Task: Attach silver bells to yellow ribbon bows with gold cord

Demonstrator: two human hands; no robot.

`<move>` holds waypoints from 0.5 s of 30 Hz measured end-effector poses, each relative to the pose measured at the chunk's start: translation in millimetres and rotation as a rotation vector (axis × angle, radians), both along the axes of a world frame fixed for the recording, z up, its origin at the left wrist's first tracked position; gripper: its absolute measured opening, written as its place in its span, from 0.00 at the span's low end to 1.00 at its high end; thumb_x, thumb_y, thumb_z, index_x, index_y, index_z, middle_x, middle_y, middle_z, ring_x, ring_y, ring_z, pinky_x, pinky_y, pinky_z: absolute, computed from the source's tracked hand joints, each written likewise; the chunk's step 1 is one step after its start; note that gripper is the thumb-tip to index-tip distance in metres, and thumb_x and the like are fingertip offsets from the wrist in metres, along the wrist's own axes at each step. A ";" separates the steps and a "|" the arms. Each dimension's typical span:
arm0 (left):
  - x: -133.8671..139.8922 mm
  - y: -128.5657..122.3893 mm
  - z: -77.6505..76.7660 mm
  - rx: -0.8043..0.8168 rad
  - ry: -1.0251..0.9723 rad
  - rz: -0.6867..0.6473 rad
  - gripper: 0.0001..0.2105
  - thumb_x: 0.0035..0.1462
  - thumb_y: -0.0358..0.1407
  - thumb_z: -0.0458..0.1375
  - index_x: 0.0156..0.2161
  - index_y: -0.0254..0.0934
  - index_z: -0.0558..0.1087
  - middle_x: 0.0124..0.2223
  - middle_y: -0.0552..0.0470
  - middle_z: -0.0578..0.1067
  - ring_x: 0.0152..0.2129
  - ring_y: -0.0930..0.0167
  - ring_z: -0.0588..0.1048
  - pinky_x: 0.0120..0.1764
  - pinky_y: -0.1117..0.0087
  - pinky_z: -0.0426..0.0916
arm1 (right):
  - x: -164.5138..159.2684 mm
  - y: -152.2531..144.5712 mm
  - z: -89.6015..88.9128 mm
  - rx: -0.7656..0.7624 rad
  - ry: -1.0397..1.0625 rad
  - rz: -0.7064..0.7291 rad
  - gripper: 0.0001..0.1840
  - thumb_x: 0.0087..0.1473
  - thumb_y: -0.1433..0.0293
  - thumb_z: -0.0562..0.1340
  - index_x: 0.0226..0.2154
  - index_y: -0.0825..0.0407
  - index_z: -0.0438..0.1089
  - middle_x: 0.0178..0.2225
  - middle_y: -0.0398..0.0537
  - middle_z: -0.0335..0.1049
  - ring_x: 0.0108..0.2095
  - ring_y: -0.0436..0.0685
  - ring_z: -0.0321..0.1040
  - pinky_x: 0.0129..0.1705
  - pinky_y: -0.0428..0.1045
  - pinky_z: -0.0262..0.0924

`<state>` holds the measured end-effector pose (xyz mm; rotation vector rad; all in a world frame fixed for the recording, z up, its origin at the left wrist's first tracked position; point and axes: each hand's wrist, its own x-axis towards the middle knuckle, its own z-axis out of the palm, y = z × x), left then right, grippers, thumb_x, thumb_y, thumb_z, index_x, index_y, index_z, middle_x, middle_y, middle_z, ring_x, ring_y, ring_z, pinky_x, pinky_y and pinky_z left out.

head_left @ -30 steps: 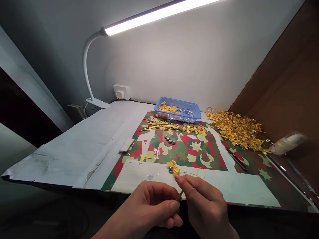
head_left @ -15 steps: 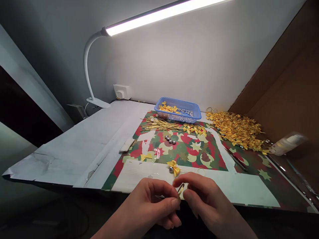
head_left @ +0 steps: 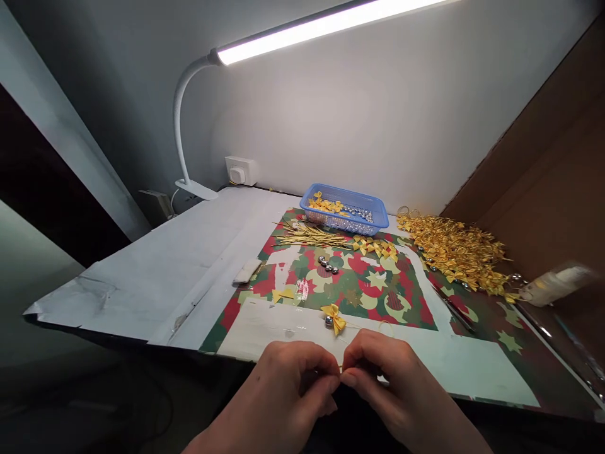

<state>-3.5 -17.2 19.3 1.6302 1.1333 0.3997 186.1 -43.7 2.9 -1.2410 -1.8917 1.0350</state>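
Close together at the table's front edge, my left hand (head_left: pixel 295 384) and my right hand (head_left: pixel 390 381) each pinch with thumb and forefinger. A short bit of a gold twist tie (head_left: pixel 341 367) shows between the fingertips; the rest is hidden by my fingers. Just beyond them lies a yellow ribbon bow (head_left: pixel 337 320) with a silver bell (head_left: pixel 329 321) against it and a thin gold tie trailing to the right. Farther left, a flat yellow ribbon piece (head_left: pixel 282 294) rests on the patterned sheet.
Gold twist ties (head_left: pixel 312 236) lie by a row of yellow bows (head_left: pixel 375 246) and several silver bells (head_left: pixel 328 265). Behind stands a blue basket (head_left: pixel 378 221). To the right are a heap of gold bows (head_left: pixel 454 249), tweezers (head_left: pixel 452 307) and a blurred white bottle (head_left: pixel 555 287).
The bent gold piece that showed between my hands is now mostly hidden. My fingertips have come together, the right thumb now meeting the left fingers. The view has shifted slightly.
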 end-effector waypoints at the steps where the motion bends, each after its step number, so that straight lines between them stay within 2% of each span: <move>1: -0.2 -0.1 0.9 0.013 0.011 -0.009 0.11 0.56 0.35 0.55 0.31 0.35 0.79 0.26 0.49 0.79 0.26 0.64 0.79 0.31 0.69 0.72 | -0.4 -0.3 0.4 0.026 -0.015 0.006 0.07 0.61 0.73 0.58 0.30 0.51 0.65 0.29 0.40 0.64 0.30 0.48 0.59 0.32 0.44 0.52; 4: -2.5 0.7 1.8 -0.091 -0.069 -0.025 0.08 0.55 0.34 0.57 0.32 0.35 0.78 0.27 0.51 0.78 0.27 0.66 0.77 0.32 0.69 0.70 | -0.5 -1.7 3.0 0.024 -0.005 -0.003 0.08 0.62 0.72 0.57 0.29 0.51 0.65 0.29 0.40 0.64 0.30 0.48 0.60 0.33 0.44 0.53; 7: -6.3 2.1 0.9 -0.243 -0.233 -0.067 0.05 0.53 0.34 0.61 0.34 0.34 0.76 0.27 0.56 0.73 0.26 0.71 0.71 0.30 0.72 0.65 | 0.4 -3.4 8.4 -0.077 0.042 -0.040 0.09 0.62 0.68 0.57 0.30 0.51 0.66 0.27 0.39 0.63 0.28 0.49 0.59 0.31 0.44 0.53; 9: -8.3 2.6 0.6 -0.265 -0.251 -0.079 0.06 0.53 0.36 0.62 0.34 0.34 0.75 0.26 0.58 0.71 0.24 0.72 0.67 0.28 0.72 0.61 | 0.6 -4.3 12.8 -0.125 0.059 -0.051 0.10 0.62 0.67 0.57 0.29 0.51 0.65 0.26 0.39 0.62 0.28 0.49 0.58 0.29 0.44 0.53; 15: -8.9 2.1 4.5 -0.307 -0.187 -0.023 0.10 0.55 0.41 0.62 0.37 0.35 0.74 0.25 0.56 0.75 0.23 0.70 0.73 0.27 0.72 0.65 | -0.6 -5.0 18.0 -0.113 0.025 -0.045 0.10 0.63 0.68 0.57 0.29 0.51 0.65 0.27 0.39 0.63 0.29 0.49 0.59 0.31 0.45 0.54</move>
